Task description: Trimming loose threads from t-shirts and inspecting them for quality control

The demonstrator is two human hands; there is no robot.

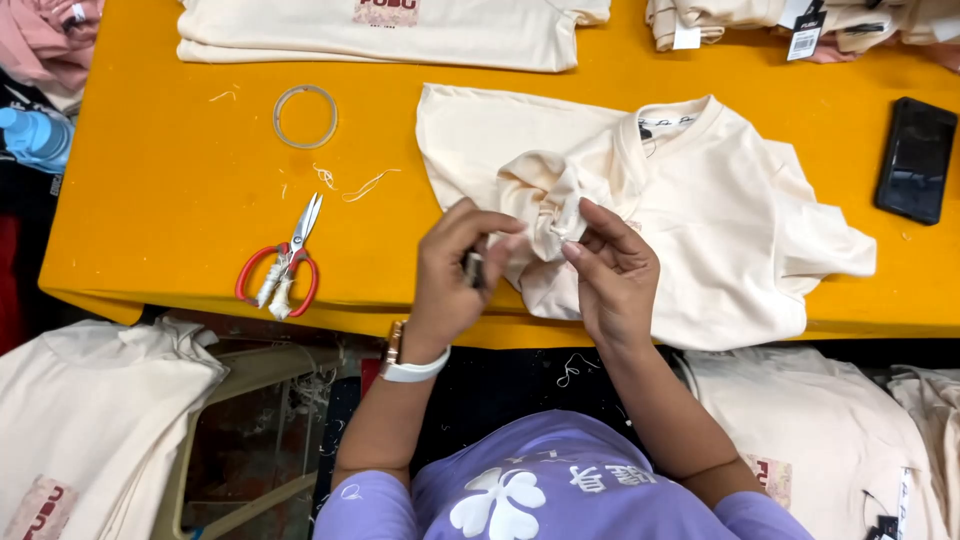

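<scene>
The left hand [450, 268] is raised over the near edge of the orange table [170, 200], fingers curled inward and closed around a small dark tool [473, 268]; the kind of tool cannot be told. The wrist carries a watch with a white strap [410, 366]. The right hand [612, 272] sits just beside the left, palm down, thumb and forefinger pinched together on a bunched fold of the cream T-shirt [720, 230]. Both forearms run up from the bottom of the view, out of purple short sleeves.

The cream T-shirt lies spread on the orange table, neck opening towards the far edge, with its gathered part under the two hands.

Item count, placed relative to the cream T-shirt:
- One pair of red-handled scissors [281, 265], well to the left, blades shut, pointing to the far edge.
- One clear tape ring [305, 116], to the far left, lying flat.
- One black phone [916, 158], to the right, screen dark.
- One folded cream garment stack [390, 35], beyond it, bearing a reddish rectangular print.
- Two hang tags [805, 35], beyond it to the right, one white and one black with white panel, on a folded pile.
- Loose thread scraps [360, 185], to the left.
</scene>
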